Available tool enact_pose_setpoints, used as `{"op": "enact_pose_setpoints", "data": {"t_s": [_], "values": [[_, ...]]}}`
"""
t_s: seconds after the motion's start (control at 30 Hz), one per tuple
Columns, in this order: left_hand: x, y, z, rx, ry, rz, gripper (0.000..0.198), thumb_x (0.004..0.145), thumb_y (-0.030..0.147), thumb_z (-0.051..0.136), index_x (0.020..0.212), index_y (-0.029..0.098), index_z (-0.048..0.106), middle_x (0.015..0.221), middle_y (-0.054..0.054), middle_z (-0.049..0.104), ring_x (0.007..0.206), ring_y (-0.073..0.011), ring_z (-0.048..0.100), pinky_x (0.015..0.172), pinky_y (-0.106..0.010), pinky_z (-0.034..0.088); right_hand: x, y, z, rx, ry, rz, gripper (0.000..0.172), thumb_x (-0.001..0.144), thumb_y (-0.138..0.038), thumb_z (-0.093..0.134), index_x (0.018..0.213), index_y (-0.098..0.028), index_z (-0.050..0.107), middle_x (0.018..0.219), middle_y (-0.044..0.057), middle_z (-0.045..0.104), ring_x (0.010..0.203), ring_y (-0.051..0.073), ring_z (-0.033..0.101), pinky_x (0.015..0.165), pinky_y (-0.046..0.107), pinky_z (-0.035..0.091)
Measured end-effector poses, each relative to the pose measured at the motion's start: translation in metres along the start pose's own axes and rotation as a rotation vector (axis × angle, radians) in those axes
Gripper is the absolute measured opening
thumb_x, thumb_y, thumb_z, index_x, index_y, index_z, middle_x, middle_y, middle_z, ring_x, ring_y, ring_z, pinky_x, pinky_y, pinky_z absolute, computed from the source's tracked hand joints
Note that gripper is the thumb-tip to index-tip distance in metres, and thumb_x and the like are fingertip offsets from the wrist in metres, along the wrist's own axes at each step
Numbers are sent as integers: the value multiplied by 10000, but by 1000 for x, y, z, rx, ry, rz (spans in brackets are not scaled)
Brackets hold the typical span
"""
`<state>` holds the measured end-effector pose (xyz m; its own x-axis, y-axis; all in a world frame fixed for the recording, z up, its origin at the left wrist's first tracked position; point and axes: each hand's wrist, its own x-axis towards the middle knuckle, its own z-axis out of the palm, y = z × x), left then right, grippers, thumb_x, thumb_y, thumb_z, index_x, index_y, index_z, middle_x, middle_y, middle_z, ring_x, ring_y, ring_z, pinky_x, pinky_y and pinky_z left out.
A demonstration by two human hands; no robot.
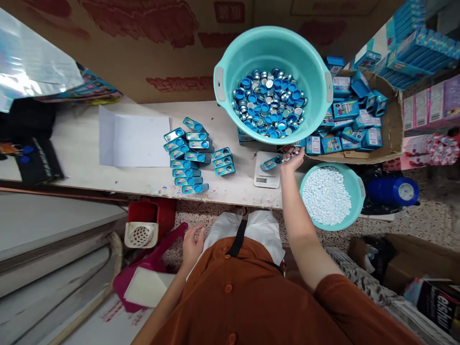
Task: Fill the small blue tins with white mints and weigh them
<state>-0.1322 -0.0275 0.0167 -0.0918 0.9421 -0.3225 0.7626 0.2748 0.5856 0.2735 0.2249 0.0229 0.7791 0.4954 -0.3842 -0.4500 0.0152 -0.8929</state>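
My right hand (293, 158) reaches over the table and holds a small blue tin (272, 163) above a white kitchen scale (266, 176). My left hand (192, 243) rests low by my lap, fingers apart, holding nothing. Several filled blue tins (190, 155) lie in rows on the table to the left of the scale. A large teal basin (247, 57) behind the scale holds many blue and silver round caps (269, 103). A smaller teal basin (354, 184) of white pellets (326, 195) sits to the right of my right arm.
A cardboard box (390, 129) of blue packets stands at the right. A white sheet of paper (132, 139) lies on the table at left. A red bin (156, 215) and a pink dustpan (147, 268) are on the floor by my left hand. Cardboard walls stand behind the table.
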Motion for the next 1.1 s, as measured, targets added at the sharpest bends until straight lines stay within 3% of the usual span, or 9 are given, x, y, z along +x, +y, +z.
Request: {"op": "enact_pose_setpoints", "data": {"t_s": [0.23, 0.53, 0.67, 0.83, 1.0, 1.1], "values": [[-5, -12, 2, 9, 31, -18, 251, 865, 424, 475, 898, 224, 623, 932, -68, 661, 931, -251, 594, 880, -415, 472, -7, 10, 5, -178, -116, -193, 482, 855, -639, 212, 585, -240, 224, 522, -51, 304, 381, 72, 287, 335, 206, 229], [-7, -19, 2, 57, 54, -32, 280, 865, 424, 470, 884, 202, 640, 890, -74, 685, 877, -245, 617, 858, -397, 468, -14, 12, 10, -102, 77, -90, 496, 876, -587, 321, 526, -236, 300, 458, -53, 341, 414, 82, 448, 410, 210, 424], [-5, -19, 1, 75, 77, -37, 302, 869, 431, 460, 879, 188, 639, 886, -80, 688, 866, -241, 618, 859, -391, 462, -10, 17, 6, -97, 47, -77, 512, 882, -607, 284, 525, -240, 297, 457, -51, 344, 426, 92, 473, 465, 238, 485], [-4, -20, 4, 70, 66, -55, 317, 861, 444, 464, 878, 185, 645, 893, -83, 688, 877, -241, 618, 865, -386, 458, -7, 24, 5, -134, -42, -190, 528, 873, -634, 247, 523, -244, 308, 469, -55, 337, 427, 94, 464, 526, 269, 512], [-4, -23, 4, 49, 76, -66, 321, 859, 443, 480, 890, 175, 653, 909, -82, 688, 880, -228, 614, 874, -363, 453, -9, 27, 3, -150, -17, -256, 489, 859, -594, 345, 533, -235, 400, 508, -44, 422, 499, 114, 529, 577, 280, 518], [-5, -25, 3, 26, 73, -72, 322, 856, 452, 492, 896, 178, 657, 918, -82, 685, 894, -230, 611, 879, -356, 450, -11, 22, -14, -189, 0, -297, 460, 862, -565, 374, 567, -226, 468, 557, -29, 482, 570, 126, 562, 636, 296, 527]]}}
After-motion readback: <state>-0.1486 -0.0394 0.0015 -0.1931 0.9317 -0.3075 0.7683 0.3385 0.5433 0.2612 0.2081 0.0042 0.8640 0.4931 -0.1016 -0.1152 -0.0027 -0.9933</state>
